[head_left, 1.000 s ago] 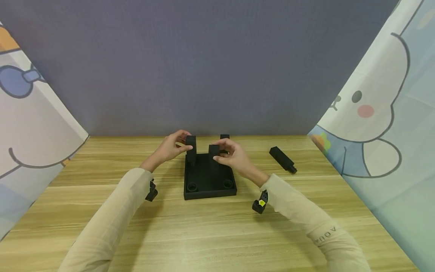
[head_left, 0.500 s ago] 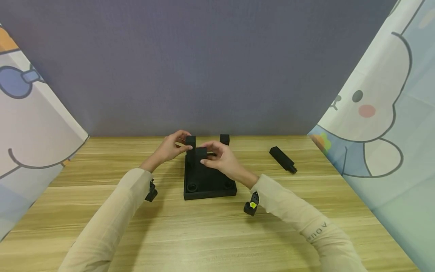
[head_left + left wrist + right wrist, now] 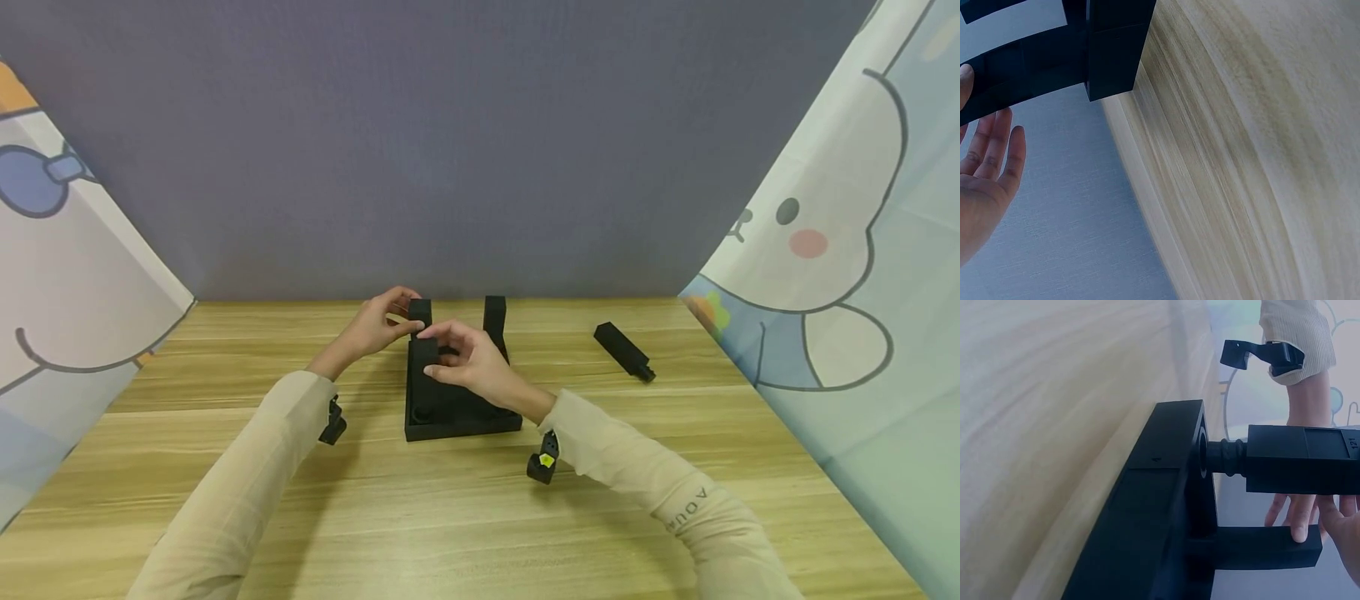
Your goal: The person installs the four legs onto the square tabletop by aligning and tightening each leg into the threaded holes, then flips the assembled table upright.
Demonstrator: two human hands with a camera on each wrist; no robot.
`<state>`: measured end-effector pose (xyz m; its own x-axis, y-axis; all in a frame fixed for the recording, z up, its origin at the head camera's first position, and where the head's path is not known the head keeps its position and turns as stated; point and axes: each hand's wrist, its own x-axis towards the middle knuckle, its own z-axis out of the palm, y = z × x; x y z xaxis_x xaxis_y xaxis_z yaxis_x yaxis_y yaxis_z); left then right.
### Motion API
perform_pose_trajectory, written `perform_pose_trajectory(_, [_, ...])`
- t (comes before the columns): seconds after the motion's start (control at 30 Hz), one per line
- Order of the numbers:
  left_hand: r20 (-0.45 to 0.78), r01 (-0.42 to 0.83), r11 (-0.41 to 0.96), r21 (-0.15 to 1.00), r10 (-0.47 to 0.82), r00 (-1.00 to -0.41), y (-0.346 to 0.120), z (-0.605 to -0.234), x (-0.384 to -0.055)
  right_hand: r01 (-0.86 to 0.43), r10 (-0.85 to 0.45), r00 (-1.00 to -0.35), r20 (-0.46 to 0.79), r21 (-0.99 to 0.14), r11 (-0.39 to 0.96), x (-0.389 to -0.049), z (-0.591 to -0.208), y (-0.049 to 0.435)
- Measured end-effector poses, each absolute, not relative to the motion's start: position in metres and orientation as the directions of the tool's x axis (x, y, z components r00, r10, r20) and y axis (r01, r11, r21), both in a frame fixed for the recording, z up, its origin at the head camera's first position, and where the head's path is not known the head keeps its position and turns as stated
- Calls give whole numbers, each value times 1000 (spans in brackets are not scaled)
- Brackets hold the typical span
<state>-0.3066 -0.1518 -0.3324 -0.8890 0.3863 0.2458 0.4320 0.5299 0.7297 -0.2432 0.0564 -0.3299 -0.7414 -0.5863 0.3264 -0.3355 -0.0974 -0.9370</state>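
A black square base (image 3: 465,430) with round corner sockets lies on the wooden table. My left hand (image 3: 377,327) holds the black square leg (image 3: 420,310) that stands at its back left corner, thumb on one side and fingers behind. Between thumb and fingers of my right hand (image 3: 480,364) is a second black leg (image 3: 426,354), upright over the front left corner. In the right wrist view, the screw-threaded end (image 3: 1227,457) of this leg is right at the socket ring (image 3: 1203,453). Another leg (image 3: 495,312) stands at the back right corner.
A loose black leg (image 3: 624,350) with a threaded end lies on the table to the right. Behind the table rises a grey panel (image 3: 450,150). Cartoon-printed sheets (image 3: 832,250) flank both sides. A black camera mount (image 3: 543,462) hangs below my right wrist.
My right hand has moved left and toward me, carrying its leg from over the base's middle to the front left corner. The left hand stays where it was.
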Motion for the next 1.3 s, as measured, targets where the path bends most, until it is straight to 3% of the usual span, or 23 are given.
perform_pose_trajectory(0.6, [222,413,536,736,385,-896,-152,-332,-309,-328,-625,-715,312,-940,-94,-239,-339,54])
perform_pose_trajectory(1.13, [225,430,506,748,417,-881,-157,-331,-307,-382,-591,-736,332,-923,-44,-239,-345,54])
perform_pose_trajectory(1.3, [224,440,494,750,437,-871,-154,-315,-293,-389,-593,-735,329,-921,-29,-239,-345,55])
